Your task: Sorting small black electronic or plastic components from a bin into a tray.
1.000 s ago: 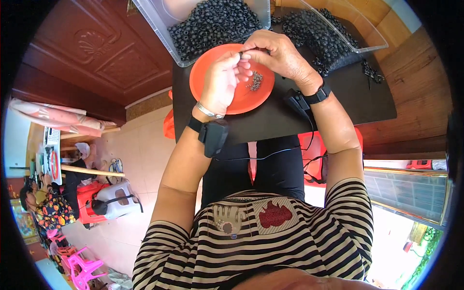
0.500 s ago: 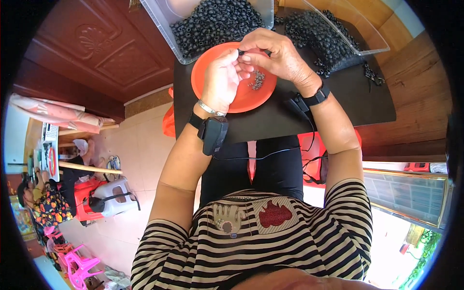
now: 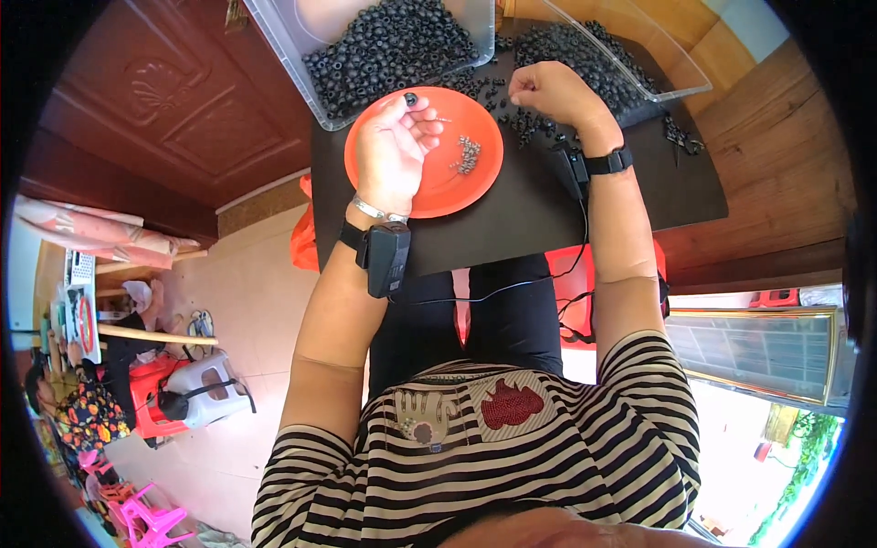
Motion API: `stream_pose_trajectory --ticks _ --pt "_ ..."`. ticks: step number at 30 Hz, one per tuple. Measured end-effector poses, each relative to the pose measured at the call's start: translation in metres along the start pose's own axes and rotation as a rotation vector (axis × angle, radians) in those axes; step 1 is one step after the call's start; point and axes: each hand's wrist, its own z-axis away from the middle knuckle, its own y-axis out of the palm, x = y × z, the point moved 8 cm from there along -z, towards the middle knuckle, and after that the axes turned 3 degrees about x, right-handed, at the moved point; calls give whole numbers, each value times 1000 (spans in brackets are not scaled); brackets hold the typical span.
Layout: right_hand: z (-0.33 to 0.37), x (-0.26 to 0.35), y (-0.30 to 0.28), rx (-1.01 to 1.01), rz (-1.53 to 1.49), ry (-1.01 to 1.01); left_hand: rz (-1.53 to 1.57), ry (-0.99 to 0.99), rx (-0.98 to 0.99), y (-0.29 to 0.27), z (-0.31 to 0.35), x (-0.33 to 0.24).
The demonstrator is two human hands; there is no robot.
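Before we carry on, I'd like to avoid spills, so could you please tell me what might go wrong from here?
The black part sits at the fingertips of the left hand, so it could slip into the orange plate among the small metal pieces. Loose black parts lie beneath and beside the right hand; a brush might scatter them. The cable hanging across the lap could snag.

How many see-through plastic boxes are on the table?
2. One box is at the far left of the table, behind the orange plate; the other box is at the far right, beyond the right hand. Others could be hidden.
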Motion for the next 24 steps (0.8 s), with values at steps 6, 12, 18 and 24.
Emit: stream_pose_trajectory --ticks 6,12,18,24 --pt "-3 -1 12 -6 -8 -114 6 -10 16 2 0 1" --pt "-9 4 24 89 85 -95 -11 -5 19 0 -1 0" --pt "-7 8 25 18 102 -107 -40 6 -6 1 0 0" --pt "-6 19 29 43 186 -100 -36 -16 35 0 -1 2"
